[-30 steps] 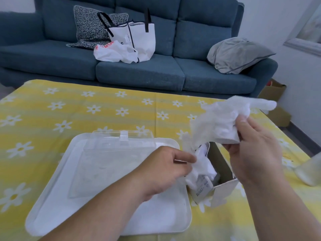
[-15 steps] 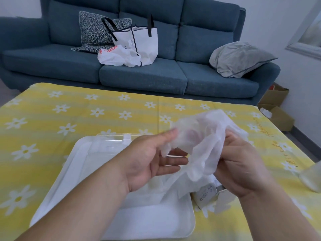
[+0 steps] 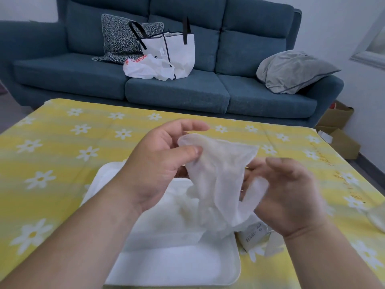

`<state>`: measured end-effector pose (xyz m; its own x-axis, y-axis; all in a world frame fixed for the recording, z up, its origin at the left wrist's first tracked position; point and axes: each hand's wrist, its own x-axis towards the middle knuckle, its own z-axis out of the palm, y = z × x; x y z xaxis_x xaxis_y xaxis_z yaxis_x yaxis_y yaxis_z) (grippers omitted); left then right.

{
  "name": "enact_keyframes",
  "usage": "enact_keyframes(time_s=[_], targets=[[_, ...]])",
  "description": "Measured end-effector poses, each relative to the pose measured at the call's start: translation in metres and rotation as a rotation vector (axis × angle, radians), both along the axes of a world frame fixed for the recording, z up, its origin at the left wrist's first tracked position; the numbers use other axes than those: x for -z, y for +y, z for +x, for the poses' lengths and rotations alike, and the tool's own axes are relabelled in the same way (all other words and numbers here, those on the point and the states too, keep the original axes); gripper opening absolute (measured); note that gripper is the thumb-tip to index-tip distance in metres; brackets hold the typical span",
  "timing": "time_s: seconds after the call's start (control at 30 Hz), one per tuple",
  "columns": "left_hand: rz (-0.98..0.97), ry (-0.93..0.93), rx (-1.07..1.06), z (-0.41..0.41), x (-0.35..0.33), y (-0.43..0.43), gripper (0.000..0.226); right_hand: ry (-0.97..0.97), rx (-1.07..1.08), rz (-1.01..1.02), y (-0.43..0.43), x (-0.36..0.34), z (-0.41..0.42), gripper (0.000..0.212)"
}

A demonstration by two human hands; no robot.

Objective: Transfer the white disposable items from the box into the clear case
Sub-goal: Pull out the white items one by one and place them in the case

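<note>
White disposable item point(image 3: 220, 174) now clear of box point(image 3: 252, 236), spread at frame centre; L hand point(image 3: 158, 170) pinches top, R hand point(image 3: 291, 195) grasps lower edge. Not yet cased.

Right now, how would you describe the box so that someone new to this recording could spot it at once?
On the yellow daisy tablecloth, find the white tray; the box sits on the cloth just off its near right corner, below the right hand. Unlike the floppy translucent white items held above it, it has stiff flat sides with small black print.
</note>
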<state>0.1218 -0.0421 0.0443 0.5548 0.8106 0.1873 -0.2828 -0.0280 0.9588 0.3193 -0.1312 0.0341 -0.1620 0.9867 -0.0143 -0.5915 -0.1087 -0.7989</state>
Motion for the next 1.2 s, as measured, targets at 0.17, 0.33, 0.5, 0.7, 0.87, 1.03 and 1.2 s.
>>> enact_keyframes(time_s=[0.17, 0.33, 0.5, 0.7, 0.87, 1.03, 1.2], targets=[[0.186, 0.138, -0.207, -0.002, 0.008, 0.003, 0.036, -0.403, 0.025, 0.009, 0.007, 0.006, -0.025, 0.070], [0.375, 0.292, -0.348, -0.004, 0.015, 0.006, 0.033, -0.482, 0.291, -0.042, 0.019, 0.010, -0.042, 0.025], [0.373, 0.310, -0.377, -0.012, 0.012, 0.010, 0.030, -0.370, 0.449, -0.078, 0.021, -0.001, -0.042, 0.019], [-0.064, 0.056, -0.111, -0.019, 0.014, 0.014, 0.059, -0.243, 0.401, -0.034, 0.016, -0.015, -0.048, 0.030], [-0.323, -0.036, 0.252, -0.025, 0.023, 0.008, 0.076, -0.169, 0.282, -0.018, 0.012, -0.020, -0.052, 0.029], [-0.355, 0.080, 0.334, -0.026, 0.023, 0.007, 0.037, -0.219, 0.228, -0.081, 0.012, -0.017, -0.048, 0.030], [-0.416, 0.249, 0.247, -0.025, 0.019, 0.004, 0.036, -0.557, 0.432, -0.102, 0.012, -0.016, -0.038, 0.027]])
